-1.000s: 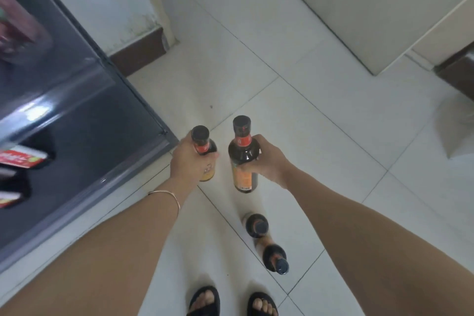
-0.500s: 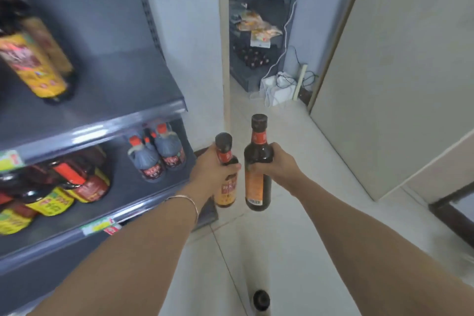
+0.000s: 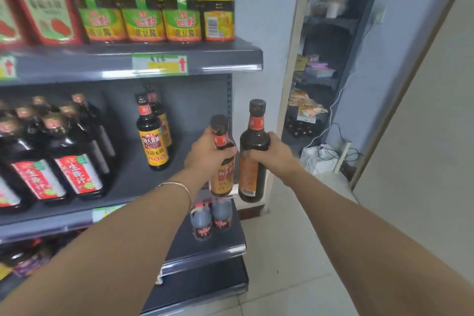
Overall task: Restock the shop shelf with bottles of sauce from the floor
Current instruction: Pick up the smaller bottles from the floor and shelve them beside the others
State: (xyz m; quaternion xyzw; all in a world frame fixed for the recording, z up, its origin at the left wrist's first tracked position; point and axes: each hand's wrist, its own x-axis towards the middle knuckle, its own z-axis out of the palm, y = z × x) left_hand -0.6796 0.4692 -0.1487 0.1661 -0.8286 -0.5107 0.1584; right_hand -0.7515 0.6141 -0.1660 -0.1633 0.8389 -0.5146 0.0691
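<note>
L grip (image 3: pixel 207 154) is clamped round 1 sauce bottle (image 3: pixel 222 179), R grip (image 3: pixel 274 155) round a 2nd bottle (image 3: pixel 250 179); both are held upright just off the mid shelf (image 3: pixel 138 185), not yet placed. 2 matching bottles (image 3: pixel 153 141) are stocked there; space is left beside them. Floor stock isn't seen.

Yellow-lidded jars (image 3: pixel 159 18) stand in a row beside red pouches (image 3: pixel 43 5) (print blurred); past the doorway (image 3: pixel 293 59), a dark rack (image 3: pixel 333 67) and white cables (image 3: pixel 331 151).

This is a small shop: grey metal shelves (image 3: pixel 225 56) carry rows of sauce bottles (image 3: pixel 152 136) and jars (image 3: pixel 143 18), with price labels (image 3: pixel 159 64) on the front edges.
</note>
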